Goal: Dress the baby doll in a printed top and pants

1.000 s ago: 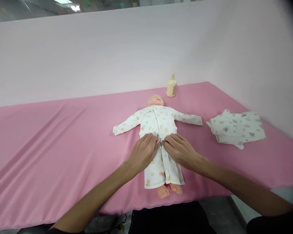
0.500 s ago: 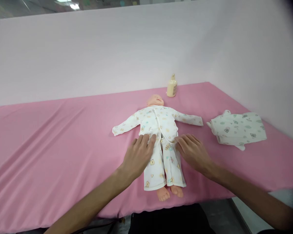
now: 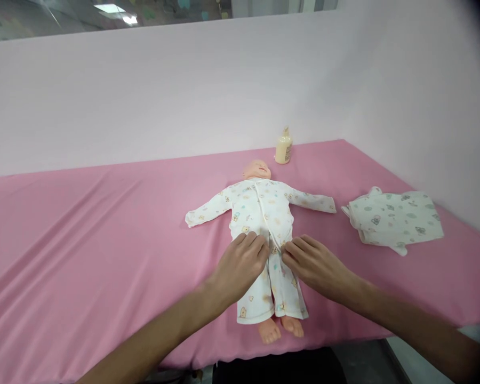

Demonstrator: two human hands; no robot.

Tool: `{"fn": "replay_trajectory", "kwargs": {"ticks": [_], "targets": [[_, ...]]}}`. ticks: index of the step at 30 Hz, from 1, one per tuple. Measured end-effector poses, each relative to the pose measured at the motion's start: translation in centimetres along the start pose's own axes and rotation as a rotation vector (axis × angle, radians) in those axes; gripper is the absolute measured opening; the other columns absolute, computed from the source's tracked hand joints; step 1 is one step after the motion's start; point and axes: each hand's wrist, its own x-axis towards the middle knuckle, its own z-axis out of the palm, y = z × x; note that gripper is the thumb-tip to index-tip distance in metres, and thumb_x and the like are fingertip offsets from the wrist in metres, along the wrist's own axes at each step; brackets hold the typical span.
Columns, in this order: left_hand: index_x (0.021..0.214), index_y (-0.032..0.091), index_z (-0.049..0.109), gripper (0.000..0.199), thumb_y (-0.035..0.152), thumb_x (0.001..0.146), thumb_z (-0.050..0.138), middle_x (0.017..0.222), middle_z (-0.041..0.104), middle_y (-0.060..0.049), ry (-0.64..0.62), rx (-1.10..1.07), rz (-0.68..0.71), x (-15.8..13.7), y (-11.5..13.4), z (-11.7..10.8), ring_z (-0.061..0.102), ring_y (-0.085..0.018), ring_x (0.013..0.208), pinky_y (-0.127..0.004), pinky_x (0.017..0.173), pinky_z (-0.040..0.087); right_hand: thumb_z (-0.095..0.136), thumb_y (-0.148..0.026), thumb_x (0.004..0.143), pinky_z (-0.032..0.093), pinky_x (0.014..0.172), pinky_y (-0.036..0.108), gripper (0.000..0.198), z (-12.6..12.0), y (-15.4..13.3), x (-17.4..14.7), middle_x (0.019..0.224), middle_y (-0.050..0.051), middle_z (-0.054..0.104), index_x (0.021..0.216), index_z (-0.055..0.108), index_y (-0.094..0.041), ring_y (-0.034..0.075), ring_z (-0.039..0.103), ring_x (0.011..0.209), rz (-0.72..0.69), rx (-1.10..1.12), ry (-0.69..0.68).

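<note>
"What step do I have on my feed?"

"I judge it to be settling the front of the white top point(image 3: 248, 205) at the waist of the doll point(image 3: 257, 169). The doll lies on its back on the tabletop point(image 3: 104, 256), at twelve o'clock from me, head toward twelve, feet point(image 3: 269, 332) toward six."

"And the hands?"

"The right hand point(image 3: 314, 265), at four o'clock from the top's middle, pinches the front edge. The left hand point(image 3: 242, 266), at seven, has its fingers curled against the other side; its tips are hidden from me, so I cannot tell whether they grip cloth."

"Next move?"

"To my mind, it calls for a light pull, bringing both edges level over the trousers point(image 3: 288, 296) without rucking them."

"What differs from half a second back?"

"The left hand sits closer to the right, its fingers curled rather than spread. The flap lies nearer the middle. My view shifts slightly, so everything sits lower. From the doll, the folded garment point(image 3: 396, 218) at three o'clock and the pump bottle point(image 3: 284, 149) at one keep their places."
</note>
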Motion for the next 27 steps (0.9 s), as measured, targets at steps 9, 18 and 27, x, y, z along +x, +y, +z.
{"fn": "replay_trajectory", "kwargs": {"ticks": [9, 18, 27], "targets": [[0.081, 0.016, 0.06, 0.035, 0.031, 0.101, 0.036, 0.085, 0.061, -0.004, -0.033, -0.472, -0.446, 4.0, -6.2, -3.1, 0.054, -0.016, 0.082, -0.03, 0.07, 0.04, 0.046, -0.026, 0.099, 0.03, 0.055, 0.029, 0.031, -1.4, 5.9, 6.9, 0.065, -0.001, 0.053, 0.069, 0.049, -0.019, 0.012, 0.043, 0.057, 0.533, 0.438, 0.228], [0.088, 0.015, 0.059, 0.016, 0.017, 0.088, 0.043, 0.102, 0.065, -0.011, -0.138, -0.501, -0.604, 11.7, -13.0, 2.5, 0.057, -0.019, 0.087, -0.028, 0.07, 0.037, 0.052, -0.03, 0.094, 0.048, 0.073, 0.032, 0.026, 2.3, 10.7, 17.6, 0.103, 0.017, 0.069, 0.106, 0.065, -0.011, 0.028, 0.067, 0.096, 0.686, 0.214, -0.273], [0.061, 0.017, 0.034, 0.024, 0.015, 0.078, 0.05, 0.07, 0.048, -0.005, -0.093, -0.566, -0.518, 11.6, -13.7, 4.8, 0.041, -0.012, 0.058, -0.029, 0.053, 0.025, 0.053, -0.009, 0.089, 0.048, 0.078, 0.032, 0.021, 0.6, 10.1, 19.3, 0.103, 0.019, 0.071, 0.098, 0.071, -0.011, 0.029, 0.066, 0.102, 0.525, 0.073, -0.372]]}}
